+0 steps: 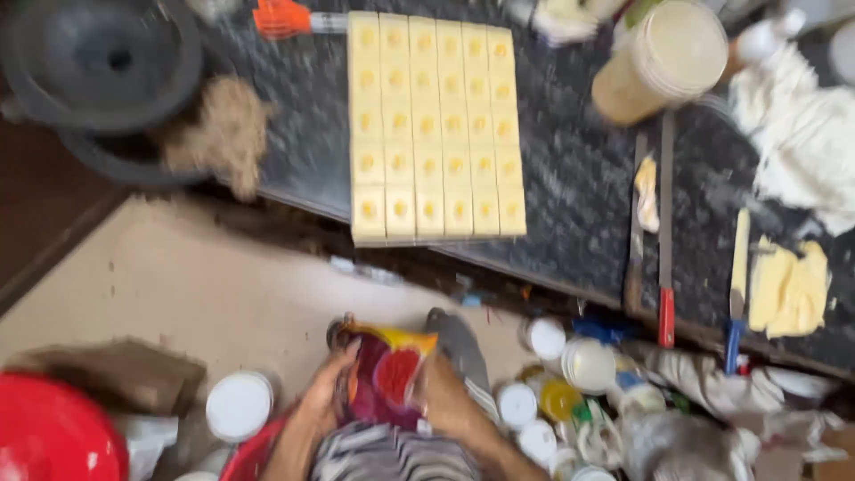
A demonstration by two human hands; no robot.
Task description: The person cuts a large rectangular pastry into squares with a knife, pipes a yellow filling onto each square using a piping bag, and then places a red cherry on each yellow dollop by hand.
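Note:
Low in the head view, both my hands grip a crinkled purple, red and yellow foil packet (385, 374). My left hand (322, 392) holds its left edge and my right hand (443, 396) holds its right edge. Above, on a dark speckled counter (579, 187), lies a block of pale yellow squares (432, 125) cut in a grid, each with a yellow dot on top. The picture is blurred by motion.
Two long knives (663, 232) and a blue-handled blade (736, 285) lie on the counter beside pale yellow scraps (788, 289). A tan tub (663, 58) and white cloth (802, 125) sit far right. Several white-lidded jars (543, 392) crowd the floor; a red bowl (49, 432) and dark pan (98, 62) lie left.

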